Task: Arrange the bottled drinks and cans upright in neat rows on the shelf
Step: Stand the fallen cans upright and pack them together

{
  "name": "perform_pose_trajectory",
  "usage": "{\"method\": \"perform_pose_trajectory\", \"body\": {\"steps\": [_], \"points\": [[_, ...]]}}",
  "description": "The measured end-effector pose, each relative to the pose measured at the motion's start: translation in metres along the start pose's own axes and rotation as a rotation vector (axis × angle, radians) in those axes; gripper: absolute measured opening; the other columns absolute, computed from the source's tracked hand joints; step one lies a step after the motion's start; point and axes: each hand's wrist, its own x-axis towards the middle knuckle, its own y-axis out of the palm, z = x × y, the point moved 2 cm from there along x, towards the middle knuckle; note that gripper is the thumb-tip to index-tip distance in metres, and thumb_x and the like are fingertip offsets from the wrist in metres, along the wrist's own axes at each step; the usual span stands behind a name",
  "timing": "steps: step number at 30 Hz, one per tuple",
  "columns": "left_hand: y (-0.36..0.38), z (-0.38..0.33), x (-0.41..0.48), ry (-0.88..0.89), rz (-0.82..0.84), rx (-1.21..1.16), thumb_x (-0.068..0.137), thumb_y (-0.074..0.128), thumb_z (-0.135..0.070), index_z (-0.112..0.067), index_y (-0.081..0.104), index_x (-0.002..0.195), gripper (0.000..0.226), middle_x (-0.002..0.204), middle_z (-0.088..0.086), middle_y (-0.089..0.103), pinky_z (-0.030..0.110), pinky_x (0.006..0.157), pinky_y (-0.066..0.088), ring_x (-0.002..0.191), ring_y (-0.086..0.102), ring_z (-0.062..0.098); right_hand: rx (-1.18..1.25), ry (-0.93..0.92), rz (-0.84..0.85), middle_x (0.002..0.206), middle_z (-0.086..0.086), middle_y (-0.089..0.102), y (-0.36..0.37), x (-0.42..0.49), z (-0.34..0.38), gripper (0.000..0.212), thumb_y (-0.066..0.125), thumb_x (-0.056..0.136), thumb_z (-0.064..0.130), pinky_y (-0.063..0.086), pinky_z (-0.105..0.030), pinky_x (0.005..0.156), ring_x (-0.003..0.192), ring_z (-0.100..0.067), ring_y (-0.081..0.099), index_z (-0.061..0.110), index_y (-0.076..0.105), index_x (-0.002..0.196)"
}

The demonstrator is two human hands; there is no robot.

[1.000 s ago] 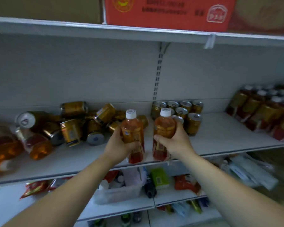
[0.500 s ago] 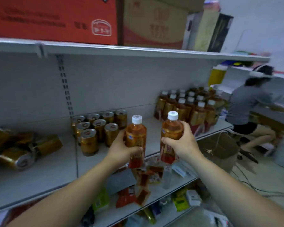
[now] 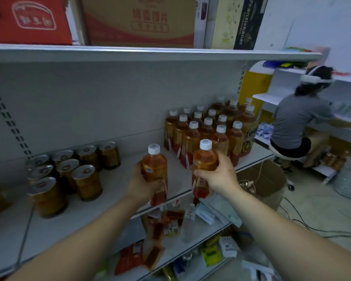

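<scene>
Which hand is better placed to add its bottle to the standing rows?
Probably the right hand: the right bottle is upright beside the bottle rows. The left hand holds the left bottle farther off, nearer the cans.

The left hand [image 3: 142, 185] is holding one bottle [image 3: 154, 169] and the right hand [image 3: 221, 175] is holding a second bottle [image 3: 204, 161]. Eight cans [image 3: 87, 183] are standing on the shelf [image 3: 120, 191]. Roughly fifteen more bottles [image 3: 190, 142] are standing there in a block, the back ones overlapping.
</scene>
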Motion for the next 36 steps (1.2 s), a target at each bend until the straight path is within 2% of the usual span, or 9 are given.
{"method": "perform_pose_trajectory", "body": {"steps": [6,10,12,15,20,24,27,31,36], "points": [[0.023,0.012,0.057,0.008,0.044,-0.014,0.075,0.074,-0.001,-0.017,0.034,0.136,0.074,0.110,-0.002,0.055,0.038,0.092,0.046,0.107,0.055,0.021,-0.047,-0.062,0.065,0.125,0.007,0.049,0.013,0.042,-0.020,0.076,0.080,0.076,0.025,0.039,-0.031,0.096,0.122,-0.018,0.047,0.025,0.038,0.139],[0.038,0.016,0.087,0.017,0.060,-0.060,0.074,0.074,0.001,-0.018,0.035,0.136,0.075,0.108,-0.010,0.057,0.040,0.091,0.048,0.108,0.057,0.019,-0.418,-0.287,0.048,0.143,-0.005,0.042,0.015,0.063,-0.030,0.076,0.072,0.082,0.040,0.027,-0.039,0.110,0.135,-0.024,0.031,0.018,0.036,0.145],[0.044,0.019,0.098,0.024,0.048,-0.067,0.073,0.075,0.002,-0.020,0.037,0.134,0.075,0.108,-0.011,0.059,0.045,0.093,0.049,0.107,0.059,0.019,-0.608,-0.365,-0.013,0.138,-0.007,0.051,0.012,0.067,-0.036,0.074,0.064,0.082,0.053,0.033,-0.048,0.104,0.131,-0.024,0.029,0.014,0.042,0.142],[0.054,0.020,0.106,0.028,0.036,-0.076,0.074,0.075,0.000,-0.027,0.039,0.126,0.069,0.111,-0.010,0.059,0.045,0.094,0.049,0.109,0.059,0.019,-0.715,-0.430,-0.096,0.121,-0.011,0.062,0.008,0.078,-0.045,0.075,0.049,0.077,0.063,0.030,-0.043,0.091,0.117,-0.027,0.034,0.010,0.055,0.130],[0.068,0.019,0.110,-0.002,-0.037,-0.070,0.073,0.075,-0.004,-0.020,0.040,0.130,0.069,0.112,-0.008,0.060,0.044,0.096,0.048,0.110,0.059,0.018,-0.661,-0.605,-0.155,0.130,-0.009,0.036,-0.001,0.094,-0.056,0.076,0.046,0.071,0.068,0.019,-0.046,0.099,0.126,-0.030,0.030,0.015,0.045,0.125],[0.075,0.018,0.107,-0.041,-0.091,-0.070,0.066,0.081,0.002,-0.019,0.028,0.137,0.090,0.124,0.006,0.056,0.049,0.097,0.047,0.114,0.057,0.024,-0.645,-0.656,-0.046,0.143,-0.010,0.036,-0.018,0.119,-0.031,0.095,0.049,0.064,0.078,0.009,-0.047,0.112,0.136,-0.030,0.020,0.017,0.042,0.137],[0.079,0.017,0.104,-0.040,-0.154,-0.033,0.066,0.079,0.008,-0.016,0.024,0.140,0.095,0.123,0.004,0.052,0.042,0.096,0.045,0.116,0.053,0.023,-0.815,-0.604,0.269,0.156,-0.004,0.018,-0.030,0.151,-0.006,0.107,0.049,0.063,0.087,0.001,-0.054,0.116,0.145,-0.029,0.006,0.030,0.019,0.149],[0.086,0.017,0.105,-0.002,-0.229,-0.048,0.072,0.072,0.013,-0.014,0.024,0.141,0.088,0.112,-0.005,0.052,0.041,0.098,0.044,0.114,0.052,0.021,-0.835,-0.560,0.511,0.159,-0.002,0.010,-0.029,0.165,0.001,0.105,0.048,0.063,0.088,0.022,-0.053,0.113,0.145,-0.030,0.007,0.038,0.014,0.149],[0.085,0.021,0.132,-0.079,-0.291,0.006,0.078,0.072,0.001,-0.019,0.025,0.145,0.084,0.120,0.000,0.043,0.047,0.106,0.038,0.118,0.045,0.022,-0.790,-0.566,0.523,0.161,0.000,0.003,-0.028,0.162,-0.006,0.103,0.047,0.065,0.086,0.022,-0.049,0.113,0.146,-0.031,0.001,0.037,0.015,0.149]]}}
